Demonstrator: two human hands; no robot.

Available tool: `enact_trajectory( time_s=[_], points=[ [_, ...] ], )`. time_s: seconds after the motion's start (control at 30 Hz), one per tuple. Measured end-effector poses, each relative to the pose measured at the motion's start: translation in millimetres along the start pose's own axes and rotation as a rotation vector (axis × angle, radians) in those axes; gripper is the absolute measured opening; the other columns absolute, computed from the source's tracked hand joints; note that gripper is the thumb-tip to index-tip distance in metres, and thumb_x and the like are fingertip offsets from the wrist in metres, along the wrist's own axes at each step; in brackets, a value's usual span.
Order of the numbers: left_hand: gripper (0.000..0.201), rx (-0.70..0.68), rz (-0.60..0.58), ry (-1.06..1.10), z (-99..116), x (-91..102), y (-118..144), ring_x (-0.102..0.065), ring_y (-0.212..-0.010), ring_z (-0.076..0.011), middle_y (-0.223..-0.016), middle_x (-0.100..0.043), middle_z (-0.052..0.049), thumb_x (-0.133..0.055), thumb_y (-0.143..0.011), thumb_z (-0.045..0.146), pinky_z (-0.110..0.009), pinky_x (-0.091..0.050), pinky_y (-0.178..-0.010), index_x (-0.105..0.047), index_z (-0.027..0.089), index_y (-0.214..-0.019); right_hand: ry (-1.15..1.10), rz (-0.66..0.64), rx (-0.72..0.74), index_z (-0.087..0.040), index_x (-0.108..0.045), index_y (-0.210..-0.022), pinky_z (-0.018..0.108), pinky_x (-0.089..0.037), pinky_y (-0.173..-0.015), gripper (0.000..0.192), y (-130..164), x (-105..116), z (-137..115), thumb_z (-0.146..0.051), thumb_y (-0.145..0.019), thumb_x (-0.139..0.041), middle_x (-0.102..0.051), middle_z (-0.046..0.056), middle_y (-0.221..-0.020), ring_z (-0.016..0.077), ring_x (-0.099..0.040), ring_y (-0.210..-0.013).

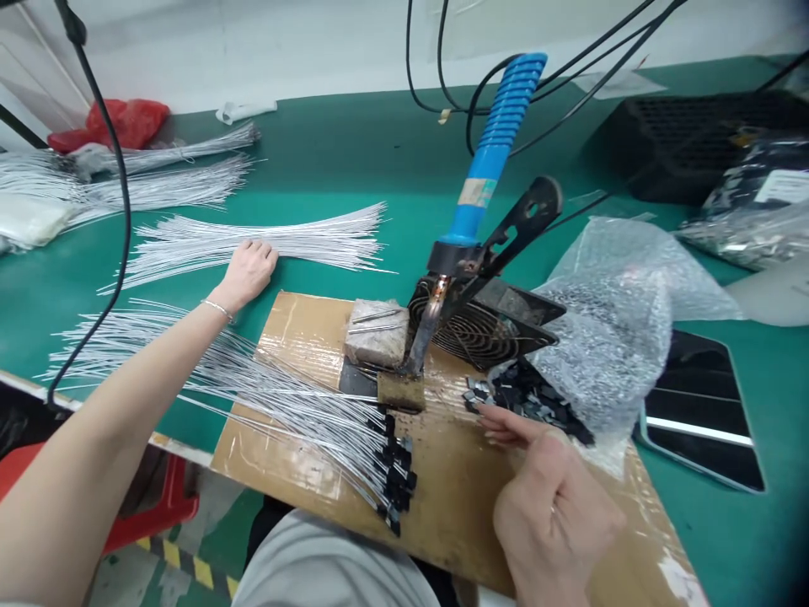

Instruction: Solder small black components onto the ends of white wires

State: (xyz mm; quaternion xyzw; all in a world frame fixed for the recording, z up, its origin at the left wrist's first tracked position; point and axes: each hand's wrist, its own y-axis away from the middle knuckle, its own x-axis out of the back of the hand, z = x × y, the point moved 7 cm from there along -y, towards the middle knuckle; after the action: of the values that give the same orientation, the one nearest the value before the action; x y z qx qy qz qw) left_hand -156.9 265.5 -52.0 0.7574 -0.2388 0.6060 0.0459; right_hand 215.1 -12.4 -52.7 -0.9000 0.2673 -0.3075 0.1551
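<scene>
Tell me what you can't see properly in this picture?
- Head view: the right hand shows only its back; its fingertips reach the small black parts, so any grip is hidden.
- The left hand lies on the white wires, covering those beneath it.
- The bubble wrap bag hides the rest of the black parts.
- The soldering iron tip is too dark to make out.
- The black crate is cut off by the picture's edge.
</scene>
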Motion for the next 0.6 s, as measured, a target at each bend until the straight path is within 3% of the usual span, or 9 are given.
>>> enact_trajectory(
  time_s=[0.27, 0.33, 0.43, 0.6],
  points=[
    [0.024, 0.040, 0.141, 0.002, -20.9, 26.3, 15.9, -0.070, -0.101, -0.0237, -0.112, -0.072, -0.008, -0.063, -0.103, 0.035, -0.047, -0.057, -0.093, -0.069, 0.015, -0.115, 0.010, -0.010, -0.013, -0.010, -0.078, -0.093, 0.033, -0.053, -0.071, 0.054, -4.7, -0.8, -4.1, -0.037, -0.113, -0.035, -0.079, 0.012, -0.088, 0.0192, -0.070, -0.073],
    [0.018, 0.044, 0.166, 0.025, -21.2, 34.0, 20.6, -0.070, -0.096, -0.0257, -0.103, -0.073, -0.009, -0.056, -0.104, 0.027, -0.048, -0.054, -0.093, -0.071, 0.016, -0.106, 0.005, -0.027, -0.026, -0.011, -0.078, -0.093, 0.034, -0.053, -0.072, 0.053, -4.6, -1.2, -2.9, -0.038, -0.112, -0.036, -0.079, 0.012, -0.088, 0.0204, -0.071, -0.074],
    [0.025, 0.044, 0.196, 0.060, -18.2, 44.4, 26.1, -0.070, -0.094, -0.0315, -0.097, -0.075, -0.015, -0.047, -0.099, 0.015, -0.051, -0.050, -0.091, -0.072, 0.019, -0.096, -0.012, -0.037, -0.038, -0.013, -0.078, -0.093, 0.036, -0.054, -0.073, 0.052, -3.7, -1.3, -0.6, -0.040, -0.112, -0.038, -0.079, 0.011, -0.089, 0.0214, -0.071, -0.074],
    [0.025, 0.045, 0.269, 0.096, -13.8, 64.3, 36.4, -0.070, -0.093, -0.0320, -0.098, -0.077, -0.015, -0.047, -0.097, 0.015, -0.051, -0.050, -0.089, -0.071, 0.022, -0.094, -0.022, -0.048, -0.059, -0.013, -0.079, -0.094, 0.036, -0.052, -0.073, 0.055, -0.4, -1.2, 5.6, -0.043, -0.111, -0.037, -0.078, 0.012, -0.088, 0.0216, -0.069, -0.074]
  ],
)
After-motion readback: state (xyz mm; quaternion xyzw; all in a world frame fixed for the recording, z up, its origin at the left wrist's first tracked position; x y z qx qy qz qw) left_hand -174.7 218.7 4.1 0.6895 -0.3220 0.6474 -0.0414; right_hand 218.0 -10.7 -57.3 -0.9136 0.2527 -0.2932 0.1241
